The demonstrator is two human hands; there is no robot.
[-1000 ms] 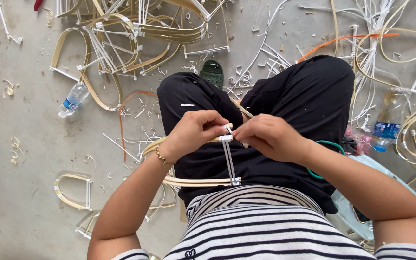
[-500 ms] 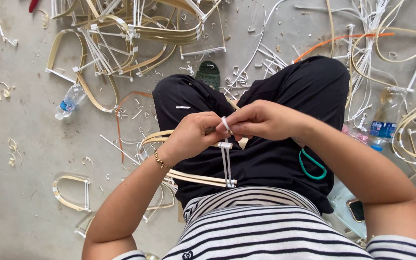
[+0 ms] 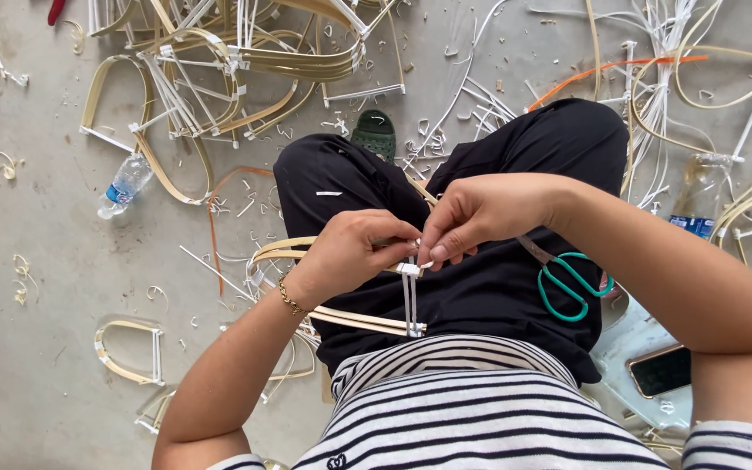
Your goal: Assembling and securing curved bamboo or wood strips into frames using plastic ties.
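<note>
A clear plastic bottle is lying on the concrete floor; its contents are unclear. Both hands are meeting over the lap, the left hand and right hand pinching a white tie around the bent cane frame.

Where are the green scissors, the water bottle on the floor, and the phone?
green scissors (image 3: 570,283), head view, on the handle loops.
water bottle (image 3: 124,184), head view, on its clear body.
phone (image 3: 660,372), head view, on its dark screen.
</note>
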